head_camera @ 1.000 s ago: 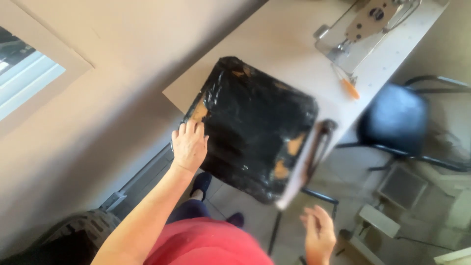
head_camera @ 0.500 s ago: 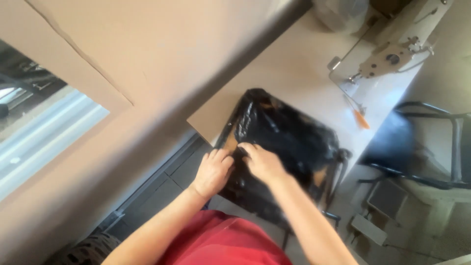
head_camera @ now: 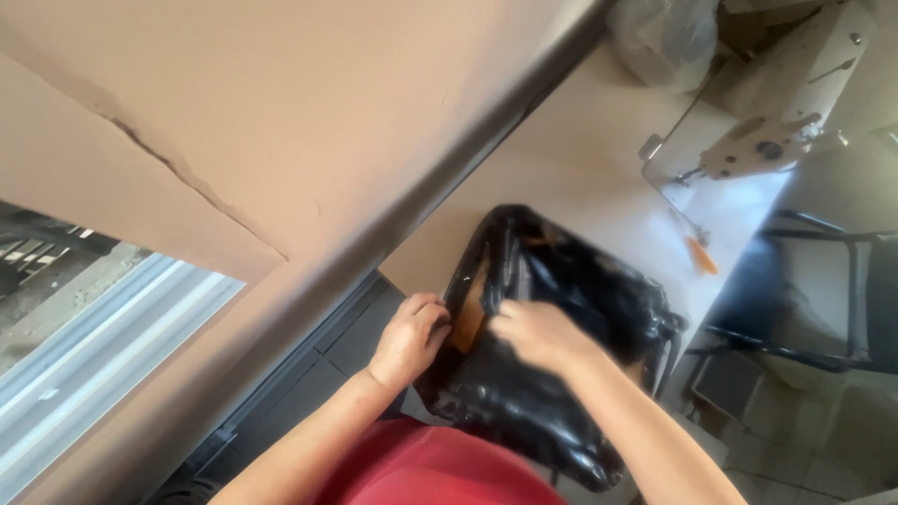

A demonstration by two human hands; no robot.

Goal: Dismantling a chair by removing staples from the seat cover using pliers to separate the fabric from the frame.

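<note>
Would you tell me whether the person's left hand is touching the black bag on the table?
Touching. The head view shows the left hand gripping the near edge of the black bag, its fingers curled over the rim with no gap.

A sewing workshop: an industrial sewing machine (head_camera: 772, 117) sits on a long pale worktable (head_camera: 571, 178) at two o'clock, a black metal-framed chair (head_camera: 823, 290) at three o'clock, and a bare cracked wall (head_camera: 234, 122) with a window (head_camera: 84, 327) at nine o'clock.

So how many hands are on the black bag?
2. The left hand grips the black bag's near edge by the orange patch; the right hand presses on its top. No other hands show.
</note>
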